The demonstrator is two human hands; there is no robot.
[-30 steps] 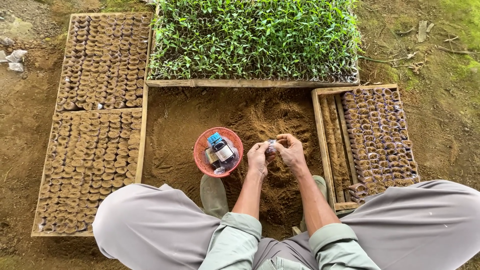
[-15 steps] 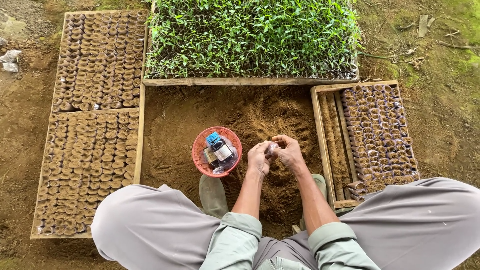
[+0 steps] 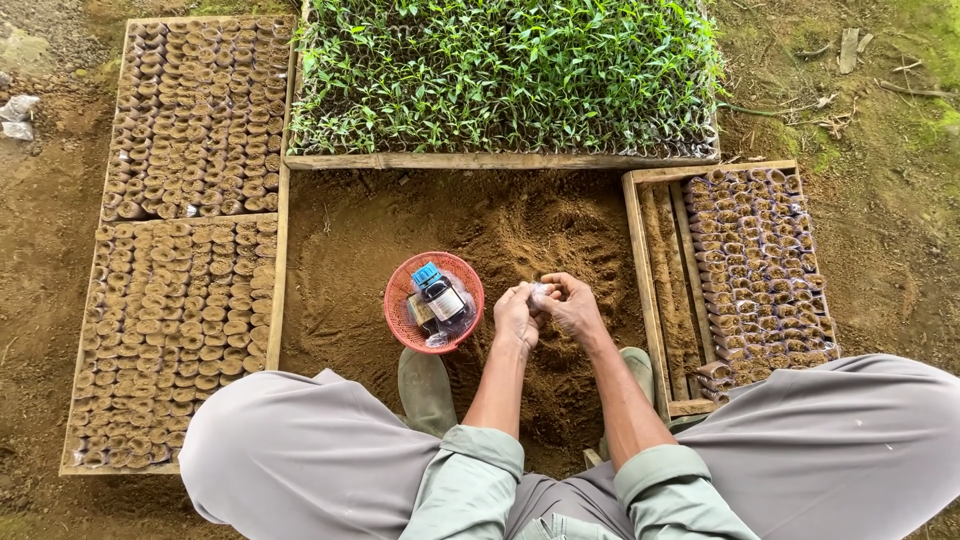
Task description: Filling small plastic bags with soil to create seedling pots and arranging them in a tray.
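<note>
The small pale thing [image 3: 541, 293] pinched between the left hand [image 3: 517, 316] and the right hand [image 3: 572, 306] is mostly covered by fingers and too small to identify. The bottle [image 3: 440, 297] in the red basket [image 3: 402, 312] lies over some small packets (too small to make out). The seedling tray [image 3: 500, 70] is cut off by the top edge. Both boots [image 3: 425, 390] are partly hidden behind the knees [image 3: 300, 440], and the frame's lower edge cuts off the sleeves [image 3: 470, 490]. The far crate's [image 3: 650, 260] near corner disappears under a trouser leg.

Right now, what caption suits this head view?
Both hands work a small clear bag beside a round red basket.
</note>
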